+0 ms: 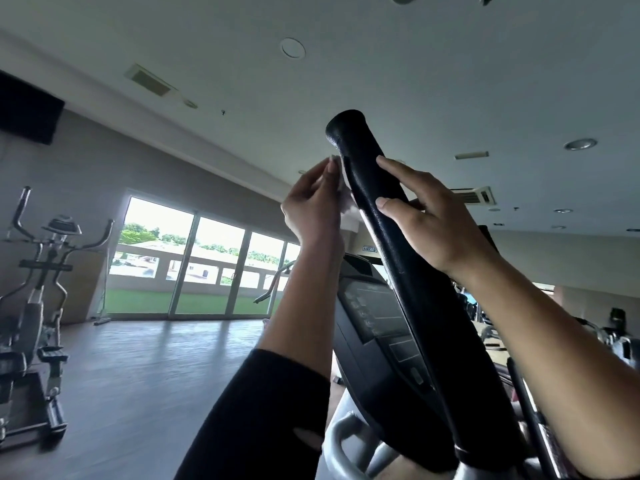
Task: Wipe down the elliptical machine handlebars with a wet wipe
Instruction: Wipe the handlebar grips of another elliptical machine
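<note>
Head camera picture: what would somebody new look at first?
The big black handlebar rising up the middle, with the right hand holding it. Next, the left hand pinching a white wet wipe at its left side. Then the bright windows lower left.

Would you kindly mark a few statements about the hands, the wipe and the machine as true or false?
1. The left hand holds a white wet wipe against the upper part of the handlebar. True.
2. The right hand hangs free of the handlebar. False: its thumb and a finger lie on the bar, holding it.
3. The handlebar is red. False: it is black.
4. A console sits behind the handlebar, below the hands. True.
5. A second elliptical machine stands at the far left of the room. True.
</note>
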